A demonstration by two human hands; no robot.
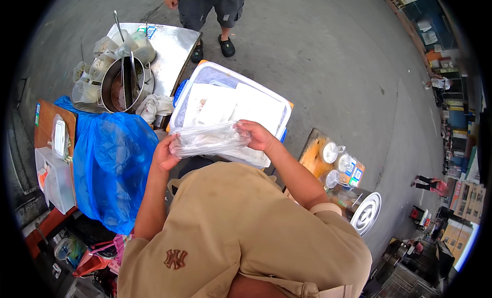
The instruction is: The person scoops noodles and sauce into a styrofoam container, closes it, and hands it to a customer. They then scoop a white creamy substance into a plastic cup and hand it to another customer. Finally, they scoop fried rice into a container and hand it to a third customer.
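A clear plastic bag is stretched between my two hands, and something pale shows faintly through it. My left hand grips its left end; my right hand pinches its right end. Just beyond, a white-rimmed plastic tub holds white cloths or sheets that cover most of its contents. A large blue plastic bag hangs left of my left hand. What lies directly under the clear bag is partly hidden.
A metal-topped table bears a divided steel pot, plastic jugs with utensils, and a crumpled cloth. Bagged tubs stand on a wooden board at right, near a lidded metal pot. A person stands beyond the table.
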